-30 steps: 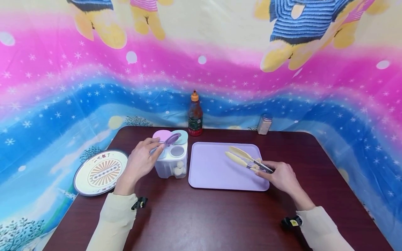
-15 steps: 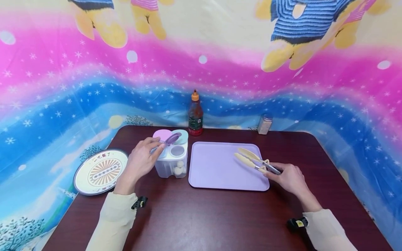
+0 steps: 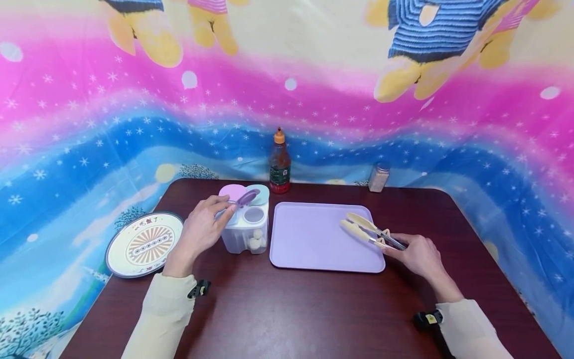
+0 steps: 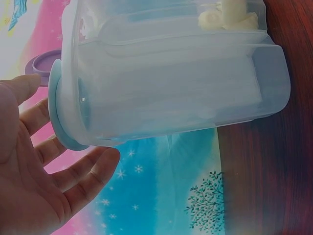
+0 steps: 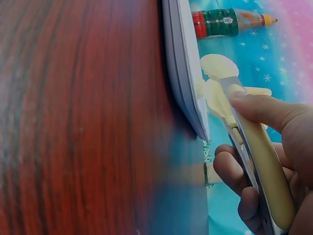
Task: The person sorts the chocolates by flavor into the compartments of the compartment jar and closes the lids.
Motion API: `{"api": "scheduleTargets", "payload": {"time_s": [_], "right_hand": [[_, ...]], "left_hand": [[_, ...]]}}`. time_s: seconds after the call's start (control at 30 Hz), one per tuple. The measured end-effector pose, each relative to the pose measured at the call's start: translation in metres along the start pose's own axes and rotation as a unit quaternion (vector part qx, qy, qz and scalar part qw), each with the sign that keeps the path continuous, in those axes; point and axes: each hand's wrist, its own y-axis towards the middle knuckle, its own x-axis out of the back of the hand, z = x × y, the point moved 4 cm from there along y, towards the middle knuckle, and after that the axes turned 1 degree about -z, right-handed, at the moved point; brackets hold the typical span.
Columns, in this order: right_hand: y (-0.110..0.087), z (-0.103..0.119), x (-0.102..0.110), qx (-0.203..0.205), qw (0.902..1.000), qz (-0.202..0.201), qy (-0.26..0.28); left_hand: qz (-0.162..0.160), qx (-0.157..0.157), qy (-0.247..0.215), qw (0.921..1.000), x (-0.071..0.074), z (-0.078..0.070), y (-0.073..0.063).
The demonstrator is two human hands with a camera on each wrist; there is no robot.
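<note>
My left hand rests at the top of a clear storage box with several coloured lids. Its thumb touches the raised purple lid, and its other fingers lie loosely extended by the pale blue lid. Below the uncovered round opening, several whitish round pieces show through the wall. My right hand grips metal-handled tongs with cream tips. These tips stand slightly apart over the right part of a purple tray, with nothing between them.
Left of the box lies a patterned plate, partly behind my left wrist. A red sauce bottle stands at the back of the dark wooden table, and a small shaker jar stands back right. A printed cloth hangs behind.
My right hand has moved to the right with the tongs, so their tips are nearer the tray's right side. The left hand and the raised purple lid have stayed in place.
</note>
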Motion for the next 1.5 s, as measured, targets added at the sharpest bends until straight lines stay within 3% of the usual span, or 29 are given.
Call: {"api": "scheduleTargets", "payload": {"time_s": [0.47,1.03,1.5], "right_hand": [[-0.002,-0.005,-0.002,-0.015,0.9997,0.018,-0.013],[0.000,-0.010,-0.005,-0.006,0.9999,0.009,0.004],[0.003,0.020,0.002,0.029,0.9987,-0.007,0.042]], "left_hand": [[0.000,0.000,-0.001,1.0000,-0.001,0.001,0.000],[-0.001,-0.001,-0.001,1.0000,0.000,0.000,-0.001],[-0.003,-0.001,-0.009,1.0000,0.000,-0.002,-0.001]]}}
